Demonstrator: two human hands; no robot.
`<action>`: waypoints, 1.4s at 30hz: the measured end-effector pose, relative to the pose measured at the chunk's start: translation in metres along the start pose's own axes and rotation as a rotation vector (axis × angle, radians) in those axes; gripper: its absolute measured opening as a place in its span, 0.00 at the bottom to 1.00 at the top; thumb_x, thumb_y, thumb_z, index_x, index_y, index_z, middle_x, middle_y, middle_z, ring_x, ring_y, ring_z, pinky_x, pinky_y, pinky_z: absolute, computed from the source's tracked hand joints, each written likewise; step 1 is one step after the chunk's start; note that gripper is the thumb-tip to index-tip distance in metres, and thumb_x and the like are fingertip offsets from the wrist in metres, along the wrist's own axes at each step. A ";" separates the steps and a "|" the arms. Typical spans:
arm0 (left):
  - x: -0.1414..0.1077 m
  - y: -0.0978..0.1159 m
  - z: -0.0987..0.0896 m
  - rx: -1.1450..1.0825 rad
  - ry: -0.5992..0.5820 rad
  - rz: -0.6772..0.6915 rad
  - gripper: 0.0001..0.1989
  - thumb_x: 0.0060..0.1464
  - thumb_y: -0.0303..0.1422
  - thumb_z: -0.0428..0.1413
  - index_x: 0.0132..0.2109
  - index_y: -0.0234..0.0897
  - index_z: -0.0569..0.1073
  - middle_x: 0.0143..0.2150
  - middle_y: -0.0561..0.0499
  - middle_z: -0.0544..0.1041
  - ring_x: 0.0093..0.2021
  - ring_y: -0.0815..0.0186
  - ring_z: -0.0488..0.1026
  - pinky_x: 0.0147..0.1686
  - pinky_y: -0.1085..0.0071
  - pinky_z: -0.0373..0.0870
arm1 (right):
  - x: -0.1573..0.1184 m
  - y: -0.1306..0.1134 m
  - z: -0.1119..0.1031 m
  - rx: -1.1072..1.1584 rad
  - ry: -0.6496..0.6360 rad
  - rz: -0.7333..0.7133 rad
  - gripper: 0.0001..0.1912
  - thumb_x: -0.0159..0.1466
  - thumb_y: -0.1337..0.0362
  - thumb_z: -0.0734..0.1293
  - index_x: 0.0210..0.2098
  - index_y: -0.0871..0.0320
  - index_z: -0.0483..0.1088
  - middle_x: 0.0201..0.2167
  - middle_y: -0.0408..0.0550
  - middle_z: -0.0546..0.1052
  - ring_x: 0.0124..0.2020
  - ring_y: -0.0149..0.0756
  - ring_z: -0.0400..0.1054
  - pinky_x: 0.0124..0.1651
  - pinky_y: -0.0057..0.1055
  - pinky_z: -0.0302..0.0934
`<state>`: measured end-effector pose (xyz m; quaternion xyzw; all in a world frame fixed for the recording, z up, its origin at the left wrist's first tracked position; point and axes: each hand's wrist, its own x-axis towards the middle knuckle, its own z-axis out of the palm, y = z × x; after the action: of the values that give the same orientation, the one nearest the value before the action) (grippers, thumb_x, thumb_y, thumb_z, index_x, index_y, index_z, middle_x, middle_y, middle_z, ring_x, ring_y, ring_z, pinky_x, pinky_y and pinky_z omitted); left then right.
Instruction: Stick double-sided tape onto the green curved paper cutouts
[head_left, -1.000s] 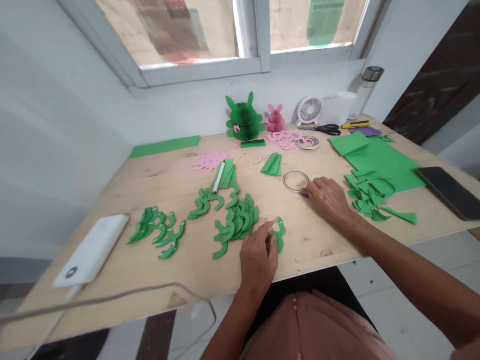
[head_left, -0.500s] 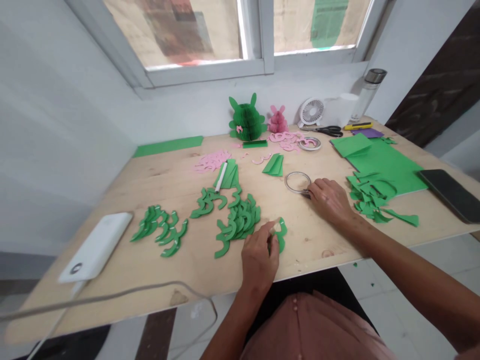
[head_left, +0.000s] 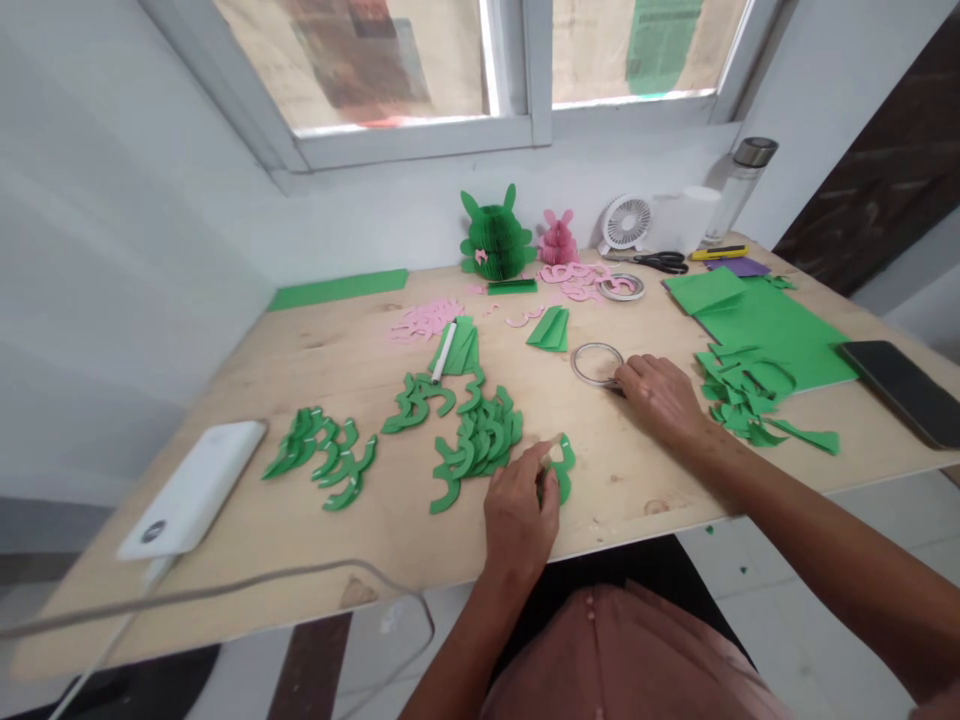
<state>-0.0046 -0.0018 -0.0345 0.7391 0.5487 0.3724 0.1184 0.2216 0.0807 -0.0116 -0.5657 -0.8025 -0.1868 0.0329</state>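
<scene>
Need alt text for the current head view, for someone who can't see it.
Left hand holds a curvy green paper cutout on a pale wooden table; right hand touches a thin tape ring. Piles of green cutouts lie to the left, green paper scraps to the right, and green and pink paper animal figures stand at the back.

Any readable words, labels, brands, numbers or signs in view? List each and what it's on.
Readable text: none.
Green patch behind the window: faint print-like marks, too blurred to read.
White rectangular device: dark oval spot, no legible marking.
Yellow cutter: dark marks, too small to read.
</scene>
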 end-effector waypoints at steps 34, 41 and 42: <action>0.003 0.002 -0.009 -0.077 -0.108 -0.145 0.16 0.52 0.25 0.51 0.49 0.37 0.70 0.30 0.52 0.77 0.30 0.67 0.73 0.33 0.72 0.68 | -0.062 -0.078 -0.049 1.361 -0.303 0.351 0.06 0.60 0.63 0.61 0.29 0.58 0.66 0.23 0.40 0.66 0.25 0.28 0.58 0.28 0.25 0.52; 0.000 0.005 -0.003 -0.079 0.044 -0.109 0.14 0.53 0.27 0.51 0.48 0.35 0.71 0.33 0.49 0.78 0.33 0.66 0.75 0.35 0.71 0.70 | -0.065 -0.094 -0.060 1.574 -0.318 0.424 0.08 0.61 0.61 0.61 0.29 0.58 0.65 0.23 0.40 0.65 0.25 0.28 0.57 0.28 0.25 0.53; -0.001 0.005 -0.002 -0.067 0.066 -0.091 0.14 0.54 0.27 0.51 0.48 0.35 0.71 0.33 0.48 0.79 0.34 0.65 0.75 0.35 0.70 0.70 | -0.065 -0.095 -0.060 1.580 -0.306 0.424 0.08 0.61 0.60 0.61 0.30 0.58 0.65 0.23 0.40 0.65 0.26 0.28 0.58 0.29 0.25 0.54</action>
<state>-0.0024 -0.0048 -0.0307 0.6963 0.5726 0.4089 0.1418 0.1479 -0.0247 0.0018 -0.5342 -0.5693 0.5208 0.3453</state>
